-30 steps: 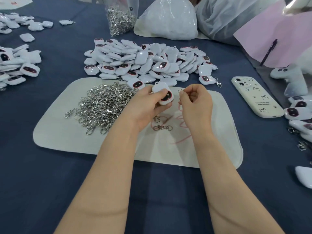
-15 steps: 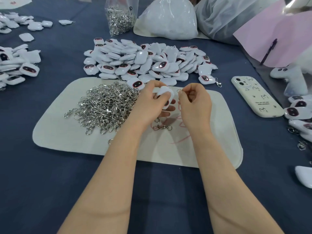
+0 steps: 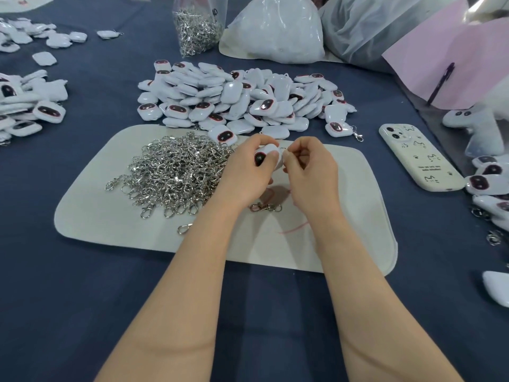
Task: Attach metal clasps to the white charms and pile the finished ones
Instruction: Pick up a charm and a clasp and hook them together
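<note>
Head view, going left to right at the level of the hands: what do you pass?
Charm pile at the left edge → heap of metal clasps → left hand gripping a white charm → right hand pinching a small metal piece → phone → charms at the right edge.

Glossy white plastic-looking square charms (image 3: 242, 103) heaped on a matt dark blue tablecloth (image 3: 82, 285); shiny silver metal clasps (image 3: 179, 172) piled on a smooth, matt off-white rounded mat (image 3: 344, 244).
</note>
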A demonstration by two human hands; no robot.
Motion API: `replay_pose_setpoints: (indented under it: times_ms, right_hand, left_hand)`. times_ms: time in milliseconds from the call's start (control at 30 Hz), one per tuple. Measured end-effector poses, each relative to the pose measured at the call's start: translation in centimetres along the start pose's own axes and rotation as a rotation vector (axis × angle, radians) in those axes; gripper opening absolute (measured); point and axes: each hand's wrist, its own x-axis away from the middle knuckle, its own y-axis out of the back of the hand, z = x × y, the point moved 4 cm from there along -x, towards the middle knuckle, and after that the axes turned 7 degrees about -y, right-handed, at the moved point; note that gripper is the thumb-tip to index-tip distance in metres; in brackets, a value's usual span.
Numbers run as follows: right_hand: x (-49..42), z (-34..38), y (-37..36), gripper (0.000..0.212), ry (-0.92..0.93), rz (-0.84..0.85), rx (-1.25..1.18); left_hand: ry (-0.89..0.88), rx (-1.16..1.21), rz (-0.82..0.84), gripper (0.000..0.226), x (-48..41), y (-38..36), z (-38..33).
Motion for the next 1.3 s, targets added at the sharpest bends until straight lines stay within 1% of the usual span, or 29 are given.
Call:
replay_pose_setpoints:
  times_ms: [167,333,600,667,733,833,900,967,1033,1100,1200,1300]
  right_hand:
    - [0.0,-0.1,0.0,0.012,-0.012,0.006,0.006]
    - [-0.1,-0.1,-0.1,0.01,-0.031,0.008,0.022]
    - [-0.1,0.0,-0.1,0.011,0.005,0.054,0.165]
    - [0.0,0.0,-0.2,0.01,0.007,0.064,0.177]
    - [-0.1,-0.1,-0.1,0.011,-0.024,0.053,0.141]
    - [-0.4,-0.4,0.3,0.018,-0.151,0.04,-0.009]
    - [-0.4,-0.4,0.2,0.012,-0.209,0.068,-0.08]
    - [-0.3,-0.3,0.1,0.006,-0.217,0.101,-0.071]
    - [-0.2,-0.2,0.0,0.01,-0.208,0.11,-0.046]
    - [-0.2,-0.2,-0.1,0.013,-0.203,0.113,-0.038]
    - [-0.3,0.0,-0.2,0.011,-0.189,0.119,-0.019]
    - [-0.3,0.1,-0.3,0.016,-0.161,0.124,0.01]
  left_hand:
    - [-0.019,-0.006,-0.008,0.014,-0.1,0.1,0.0]
    - [0.004,0.034,-0.004,0.012,0.0,0.2,0.0]
    - [0.02,0.005,0.008,0.018,0.0,0.1,0.3]
    - [0.021,0.009,0.006,0.016,0.0,0.1,0.3]
    - [0.014,-0.002,-0.006,0.013,0.0,0.2,0.3]
    - [0.01,0.008,-0.08,0.014,0.0,0.5,0.2]
    - [-0.021,0.01,-0.104,0.021,0.1,0.5,0.1]
    - [-0.074,-0.074,-0.073,0.02,0.2,0.2,-0.3]
    - [-0.085,-0.137,-0.054,0.014,0.1,0.0,-0.4]
    - [-0.061,-0.145,-0.046,0.01,0.1,-0.1,-0.4]
    - [-0.083,-0.211,-0.062,0.011,0.1,0.0,-0.7]
    - [-0.123,-0.291,-0.099,0.01,0.1,-0.1,-0.7]
